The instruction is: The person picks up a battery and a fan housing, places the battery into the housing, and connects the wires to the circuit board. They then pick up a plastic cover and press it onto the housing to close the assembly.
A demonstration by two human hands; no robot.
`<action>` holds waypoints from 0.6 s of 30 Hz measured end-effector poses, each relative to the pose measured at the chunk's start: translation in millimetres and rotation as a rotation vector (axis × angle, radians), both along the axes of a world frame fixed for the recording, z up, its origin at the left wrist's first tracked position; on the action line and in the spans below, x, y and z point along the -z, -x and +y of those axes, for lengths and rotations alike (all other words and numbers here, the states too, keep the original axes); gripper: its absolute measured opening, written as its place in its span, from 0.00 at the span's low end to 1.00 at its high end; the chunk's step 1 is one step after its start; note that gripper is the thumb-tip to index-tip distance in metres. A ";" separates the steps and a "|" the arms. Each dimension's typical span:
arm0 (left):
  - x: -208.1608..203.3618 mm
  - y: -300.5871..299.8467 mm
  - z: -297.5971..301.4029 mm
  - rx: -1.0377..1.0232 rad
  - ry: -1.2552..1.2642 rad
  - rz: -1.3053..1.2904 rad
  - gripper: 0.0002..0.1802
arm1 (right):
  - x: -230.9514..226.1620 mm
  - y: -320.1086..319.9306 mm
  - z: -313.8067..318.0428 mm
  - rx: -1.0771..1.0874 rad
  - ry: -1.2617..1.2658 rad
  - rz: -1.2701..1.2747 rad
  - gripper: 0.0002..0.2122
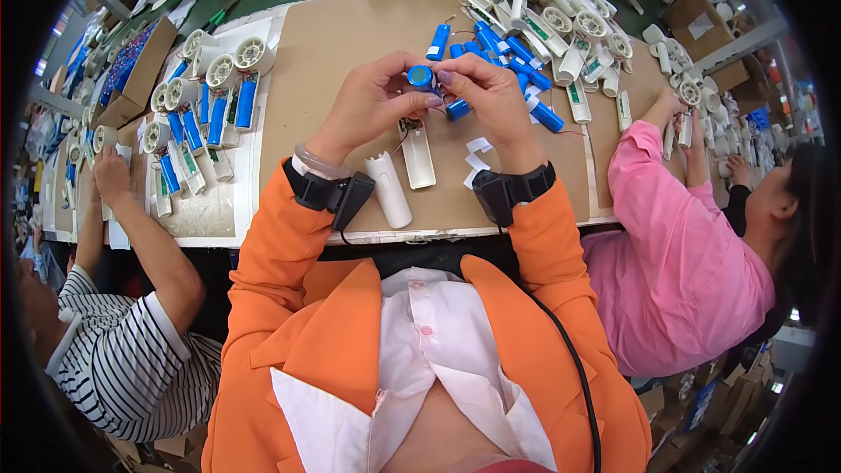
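Observation:
My left hand (371,102) pinches a blue cylindrical battery (420,78) between thumb and fingers, its round end facing up. Right beside it, my right hand (496,103) has thumb and index finger pressed together at the battery's edge; whatever is between them is too small to make out. Below the hands lies an open white half-shell (420,160) with a small circuit board and a thin wire at its upper end. Left of that shell rests a white tubular handle piece (388,194). Small white paper pieces (477,160) lie under my right wrist.
Loose blue batteries with wires (523,51) lie beyond my hands. Behind them is a heap of white fan housings (569,13). More fan units with batteries (216,114) stand at left near a cardboard box (144,70). Co-workers sit close on both sides, hands on the table.

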State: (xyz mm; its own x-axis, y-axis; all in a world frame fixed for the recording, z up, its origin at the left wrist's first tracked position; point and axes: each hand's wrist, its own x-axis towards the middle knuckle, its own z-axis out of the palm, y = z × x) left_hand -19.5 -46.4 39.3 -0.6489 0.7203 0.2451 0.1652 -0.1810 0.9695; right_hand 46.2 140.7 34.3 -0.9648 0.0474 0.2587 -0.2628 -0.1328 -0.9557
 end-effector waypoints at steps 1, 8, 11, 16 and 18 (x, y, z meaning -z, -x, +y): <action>-0.6 -0.9 0.2 0.007 -0.006 -0.025 0.15 | -1.3 -1.5 -0.7 0.002 0.000 0.002 0.07; 4.1 2.5 -0.1 -0.072 -0.031 -0.018 0.16 | -4.0 -7.5 -7.5 0.154 -0.289 0.130 0.07; 4.9 3.6 -0.4 -0.165 0.063 0.038 0.16 | -7.3 -8.1 -9.4 0.164 -0.335 0.140 0.07; 2.6 2.7 1.5 -0.197 0.083 0.115 0.15 | -6.0 -7.4 -9.9 0.193 -0.344 0.128 0.06; 3.3 2.7 2.8 -0.248 0.065 0.175 0.13 | -6.8 -7.3 -10.2 0.198 -0.357 0.136 0.06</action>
